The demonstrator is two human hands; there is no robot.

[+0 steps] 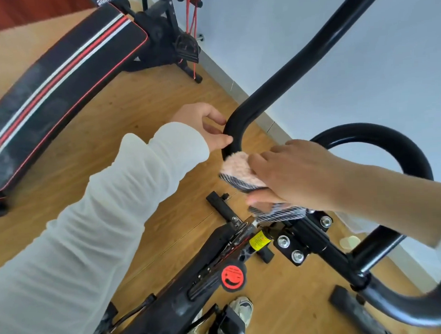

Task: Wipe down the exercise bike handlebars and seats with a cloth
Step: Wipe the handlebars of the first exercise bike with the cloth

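- Gripping a cloth, pink and fluffy on one face and grey-striped on the other, the right hand is pressing it around the black handlebar just below the bar's left bend; fingers are lying over the top, the thumb is tucking underneath, and a striped tail is hanging down below the wrist.
- The left hand, coming out of a white sleeve, is half curling, its forefinger and thumb tips nipping the outer curve of that bend, just above the cloth.
- The handlebar is rising away to the upper right, while its round centre loop is arching behind the right forearm.
- Below the hands, the bike frame is showing a red smiley sticker, a yellow label and shiny clamp bolts.
- A shoe is peeking out beside the frame on the wooden floor.
- A black sit-up bench with red and white stripes is standing well apart at the left, near the pale wall.
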